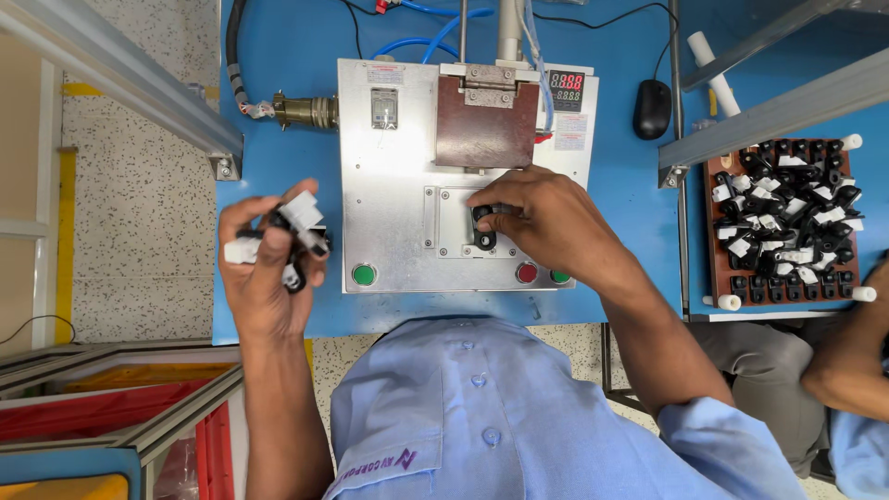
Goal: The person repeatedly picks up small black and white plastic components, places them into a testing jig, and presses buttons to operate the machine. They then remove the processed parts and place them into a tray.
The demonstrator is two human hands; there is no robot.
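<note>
My left hand [266, 273] is closed around a bunch of small black and white plastic parts [294, 231], held over the blue table just left of the metal press fixture [398, 185]. My right hand [542, 220] rests on the fixture's recessed nest, its fingertips pinching a small black part [483, 227] that sits in the nest. A brown press block [486, 120] hangs above the nest on a hinge.
Green [364, 274] and red [527, 272] buttons line the fixture's front edge. A brown tray [785, 222] with several black and white parts stands at the right, a black mouse [652, 108] behind it. Another person's arm [847, 361] is at the lower right. Aluminium rails cross both sides.
</note>
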